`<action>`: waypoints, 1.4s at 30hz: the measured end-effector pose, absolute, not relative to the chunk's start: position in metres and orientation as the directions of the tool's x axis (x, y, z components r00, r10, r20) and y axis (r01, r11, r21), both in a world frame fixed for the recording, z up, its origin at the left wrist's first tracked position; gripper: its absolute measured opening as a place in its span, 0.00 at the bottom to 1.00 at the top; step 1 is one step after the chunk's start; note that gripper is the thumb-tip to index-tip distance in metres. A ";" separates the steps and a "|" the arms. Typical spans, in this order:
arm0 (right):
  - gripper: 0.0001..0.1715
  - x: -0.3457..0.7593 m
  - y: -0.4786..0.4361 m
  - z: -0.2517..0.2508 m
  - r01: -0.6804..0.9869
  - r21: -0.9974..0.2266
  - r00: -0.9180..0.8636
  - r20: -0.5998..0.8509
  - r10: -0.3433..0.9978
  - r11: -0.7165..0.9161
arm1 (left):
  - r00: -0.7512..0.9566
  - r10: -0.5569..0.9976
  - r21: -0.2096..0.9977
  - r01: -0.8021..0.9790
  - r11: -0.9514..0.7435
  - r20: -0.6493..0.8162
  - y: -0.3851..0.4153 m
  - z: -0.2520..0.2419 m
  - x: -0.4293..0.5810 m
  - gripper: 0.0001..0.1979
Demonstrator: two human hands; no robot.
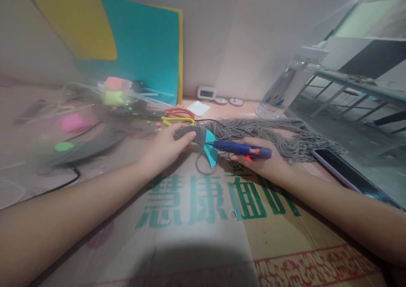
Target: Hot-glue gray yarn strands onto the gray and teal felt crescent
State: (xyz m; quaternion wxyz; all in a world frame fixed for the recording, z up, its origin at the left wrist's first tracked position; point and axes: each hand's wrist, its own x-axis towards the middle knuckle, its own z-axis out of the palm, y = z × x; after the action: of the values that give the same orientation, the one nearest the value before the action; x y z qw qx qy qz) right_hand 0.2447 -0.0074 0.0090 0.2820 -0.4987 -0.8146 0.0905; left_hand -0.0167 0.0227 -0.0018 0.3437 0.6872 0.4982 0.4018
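Cardboard sheet [203, 219] low in frame, under both forearms. At centre, pinching the grey-wrapped teal piece [210, 151] with left hand [166, 147], gripping the blue glue gun [242, 148] in closed right hand [264, 164], nozzle touching the piece between the hands. Seemingly mid-gluing; calls for a steady nozzle and firm pinch.

cord [272, 132] behind glue gun [241, 148], phone [345, 172] right

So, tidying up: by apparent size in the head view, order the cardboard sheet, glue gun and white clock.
1. cardboard sheet
2. glue gun
3. white clock, though it stands farther from the camera.
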 end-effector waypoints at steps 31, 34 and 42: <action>0.18 0.246 -0.006 0.008 0.767 -0.424 -0.312 0.410 0.857 0.482 | 0.198 0.962 0.873 0.414 -0.257 0.189 0.021 0.002 -0.015 0.19; 0.17 0.246 -0.006 0.007 0.770 -0.423 -0.306 0.412 0.858 0.477 | 0.200 0.961 0.878 0.403 -0.260 0.193 0.022 0.002 -0.015 0.19; 0.18 0.248 -0.006 0.006 0.777 -0.429 -0.281 0.420 0.863 0.462 | 0.221 0.954 0.870 0.406 -0.281 0.205 0.022 0.002 -0.015 0.18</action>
State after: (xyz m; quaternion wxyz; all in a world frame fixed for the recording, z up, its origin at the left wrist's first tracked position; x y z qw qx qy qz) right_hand 0.2480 -0.0058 0.0065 0.3083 -0.5141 -0.7973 0.0701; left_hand -0.0148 0.0220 0.0020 0.3503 0.6983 0.4868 0.3907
